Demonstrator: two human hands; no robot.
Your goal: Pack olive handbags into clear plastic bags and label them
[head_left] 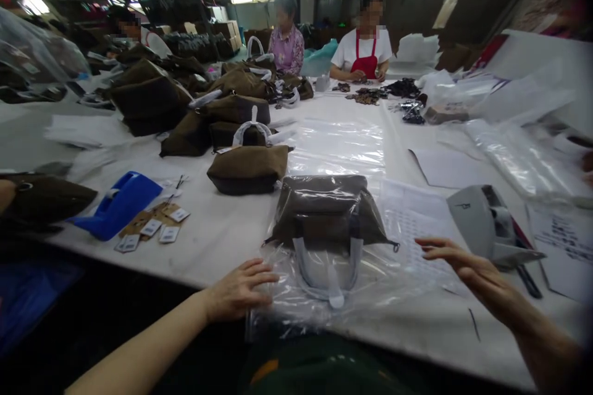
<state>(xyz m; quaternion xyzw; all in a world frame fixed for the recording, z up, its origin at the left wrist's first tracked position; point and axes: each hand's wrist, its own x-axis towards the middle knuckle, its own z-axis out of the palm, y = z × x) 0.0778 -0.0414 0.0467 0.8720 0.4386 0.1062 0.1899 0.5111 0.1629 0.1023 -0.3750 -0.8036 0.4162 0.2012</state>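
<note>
A dark brown handbag lies inside a clear plastic bag at the table's front edge, its wrapped handles pointing toward me. My left hand rests on the left side of the plastic, fingers stretched out and nothing gripped. To the right, my right hand hovers with spread fingers over a printed sheet, apart from the plastic. A grey tape dispenser stands just beyond my right hand.
A blue tape dispenser and several tags lie at left. Another brown handbag stands behind, near a pile of more bags. Flat plastic bags lie at centre. Co-workers sit across the table, one in a red apron.
</note>
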